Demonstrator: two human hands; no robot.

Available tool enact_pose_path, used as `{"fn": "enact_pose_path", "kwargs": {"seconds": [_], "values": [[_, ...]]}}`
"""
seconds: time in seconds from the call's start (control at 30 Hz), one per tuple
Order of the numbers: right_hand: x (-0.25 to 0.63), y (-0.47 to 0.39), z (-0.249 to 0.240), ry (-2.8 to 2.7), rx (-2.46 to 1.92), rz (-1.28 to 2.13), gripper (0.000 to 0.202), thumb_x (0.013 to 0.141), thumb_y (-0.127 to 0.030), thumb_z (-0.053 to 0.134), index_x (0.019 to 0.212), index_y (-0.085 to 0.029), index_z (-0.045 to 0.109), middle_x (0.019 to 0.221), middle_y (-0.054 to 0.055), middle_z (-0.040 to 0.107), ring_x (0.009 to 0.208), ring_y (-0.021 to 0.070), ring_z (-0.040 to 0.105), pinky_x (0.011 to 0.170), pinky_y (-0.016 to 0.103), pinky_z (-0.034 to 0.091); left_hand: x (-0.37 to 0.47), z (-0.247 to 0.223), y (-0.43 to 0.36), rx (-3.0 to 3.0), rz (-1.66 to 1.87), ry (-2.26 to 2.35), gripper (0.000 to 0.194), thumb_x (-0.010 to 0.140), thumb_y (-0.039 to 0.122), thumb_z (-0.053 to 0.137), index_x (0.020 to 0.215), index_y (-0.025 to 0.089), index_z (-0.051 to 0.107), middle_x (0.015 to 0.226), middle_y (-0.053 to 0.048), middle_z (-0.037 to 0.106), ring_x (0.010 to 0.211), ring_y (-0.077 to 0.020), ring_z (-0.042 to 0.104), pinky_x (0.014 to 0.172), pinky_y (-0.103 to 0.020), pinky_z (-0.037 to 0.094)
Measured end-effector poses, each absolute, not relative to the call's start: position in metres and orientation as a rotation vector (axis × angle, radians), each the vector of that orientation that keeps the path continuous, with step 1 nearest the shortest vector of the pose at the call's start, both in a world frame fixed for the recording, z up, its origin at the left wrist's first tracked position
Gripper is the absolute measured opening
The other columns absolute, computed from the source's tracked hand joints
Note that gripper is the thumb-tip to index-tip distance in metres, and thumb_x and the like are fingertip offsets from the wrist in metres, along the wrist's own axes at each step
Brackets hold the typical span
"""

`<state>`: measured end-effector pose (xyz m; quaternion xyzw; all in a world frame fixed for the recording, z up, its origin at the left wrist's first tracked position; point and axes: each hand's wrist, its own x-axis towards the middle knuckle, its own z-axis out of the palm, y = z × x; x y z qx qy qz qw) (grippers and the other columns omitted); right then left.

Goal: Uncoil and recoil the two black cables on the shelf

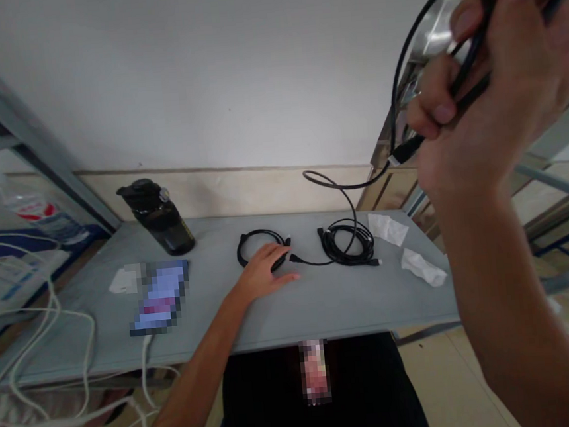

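Observation:
My right hand [505,68] is raised high at the upper right, its fingers wrapped round a looped black cable [403,53]. A plug on that cable hangs below the fingers, and a thin black length runs down from there to the table. Low on the grey table [293,312], my left hand [264,272] rests with fingers spread, at the lower edge of a small coiled black cable [241,245]. Whether its fingers press on the coil is hard to tell. A larger black cable coil [350,254] lies to the right of it.
A black bottle [158,218] stands at the back left, behind a phone [162,297] with a white cable. Two crumpled white tissues [389,229] lie at the right end. Metal frame posts flank the table; a wall rises behind it.

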<state>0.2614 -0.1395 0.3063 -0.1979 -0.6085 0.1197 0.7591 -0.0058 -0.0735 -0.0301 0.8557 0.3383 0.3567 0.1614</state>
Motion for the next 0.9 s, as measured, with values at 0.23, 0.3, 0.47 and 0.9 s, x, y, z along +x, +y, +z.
{"fn": "enact_pose_path", "kwargs": {"seconds": [0.23,0.3,0.47,0.9], "values": [[0.256,-0.145,0.299,-1.397,-0.439,0.284,0.036,0.121,-0.023,0.049,0.091,-0.028,0.069,0.101,-0.002,0.061,0.054,0.0033,0.044,0.043,0.023,0.029,0.019,-0.034,-0.078,2.598,0.851,0.801,0.027,0.11,0.048,0.075,0.123,0.026,0.085,0.134,-0.013,0.08,0.131,-0.0353,0.071,0.123,-0.056,0.053],[0.264,-0.138,0.29,-1.403,-0.426,0.319,0.025,0.117,-0.03,0.064,0.092,-0.028,0.069,0.097,-0.002,0.062,0.05,0.0042,0.044,0.039,0.023,0.026,0.023,-0.033,-0.083,2.485,0.893,0.767,0.03,0.109,0.053,0.075,0.119,0.025,0.084,0.126,-0.013,0.083,0.126,-0.0345,0.073,0.12,-0.055,0.054],[0.305,-0.125,0.257,-1.495,-0.531,0.495,0.036,0.106,-0.06,0.08,0.101,-0.027,0.067,0.083,0.0,0.071,0.045,0.0099,0.049,0.035,0.026,0.024,0.016,-0.023,-0.095,1.834,1.139,0.922,0.046,0.104,0.067,0.076,0.121,0.024,0.077,0.118,-0.013,0.084,0.111,-0.0314,0.081,0.104,-0.049,0.065],[0.456,-0.132,0.176,-1.27,-1.19,0.656,0.047,0.102,-0.072,0.078,0.098,-0.025,0.075,0.068,0.0,0.067,0.052,0.0145,0.058,0.051,0.032,0.04,-0.1,0.115,-0.065,0.569,1.813,0.597,0.036,0.125,0.04,0.047,0.111,0.019,0.072,0.081,0.002,0.072,0.064,-0.009,0.059,0.063,-0.02,0.054]]}}
